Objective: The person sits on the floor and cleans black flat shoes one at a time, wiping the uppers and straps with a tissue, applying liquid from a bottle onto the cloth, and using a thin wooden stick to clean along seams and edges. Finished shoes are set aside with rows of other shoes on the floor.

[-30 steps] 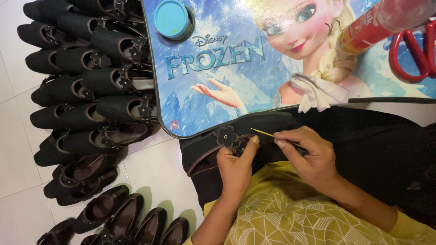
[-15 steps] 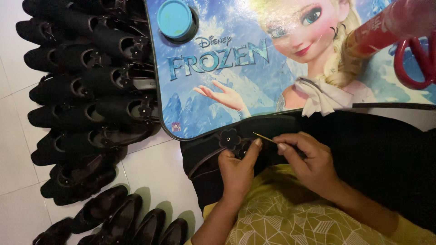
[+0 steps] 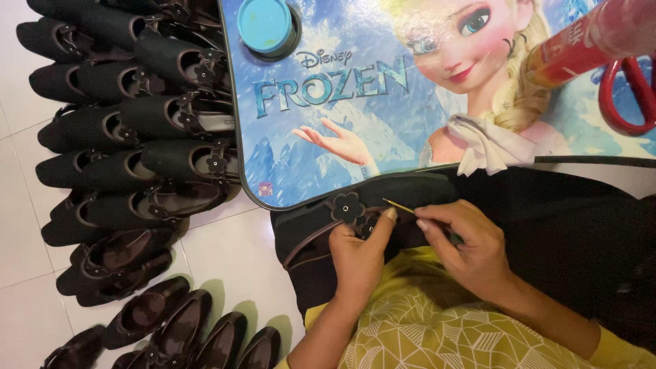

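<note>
Lap: black shoe (image 3: 355, 225) (hands (image 3: 362, 256) gripping)

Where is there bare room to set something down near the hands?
Bare white floor tiles lie between the stacked black shoes, the brown shoes and the shoe being worked on. The lap table is bare below its blue lid. Its right end is crowded: cloth, red scissors, tube.

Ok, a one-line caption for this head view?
Left hand steadies a black flower-trimmed shoe; right hand holds a thin stick to it.
</note>
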